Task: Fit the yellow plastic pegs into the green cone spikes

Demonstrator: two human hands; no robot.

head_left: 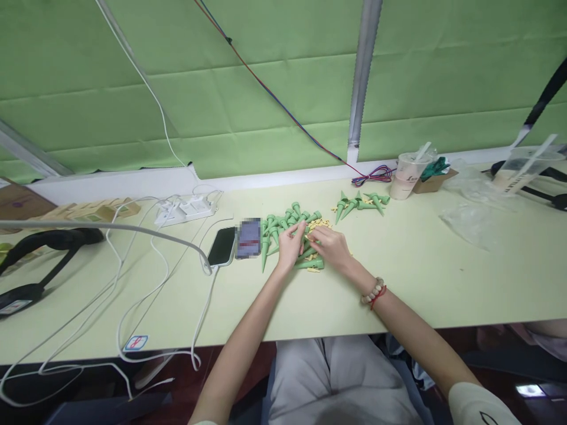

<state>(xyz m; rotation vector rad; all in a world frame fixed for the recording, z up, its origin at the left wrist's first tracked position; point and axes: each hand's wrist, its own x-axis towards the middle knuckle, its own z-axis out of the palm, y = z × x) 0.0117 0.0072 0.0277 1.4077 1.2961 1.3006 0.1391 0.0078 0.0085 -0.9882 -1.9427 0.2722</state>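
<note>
My left hand (290, 245) is closed over the pile of green plastic spikes (273, 235), fingers pressed together; whatever it grips is hidden behind them. Close beside it, my right hand (331, 245) pinches a small yellow piece (309, 236) between thumb and fingertips. More small yellow pieces (319, 224) lie heaped just beyond my hands, and a few sit among the spikes. The spikes are cone-shaped with a wider capped end. A second, smaller group of green spikes (359, 205) lies farther back to the right, with some yellow bits around it.
Left of the pile lie a phone (222, 247) and a blurred dark rectangular item (248, 238). White cables run from a power strip (186, 209) across the table's left side. Drink cups (404, 177), a small box (434, 182) and clear plastic bags (468, 225) stand or lie at right.
</note>
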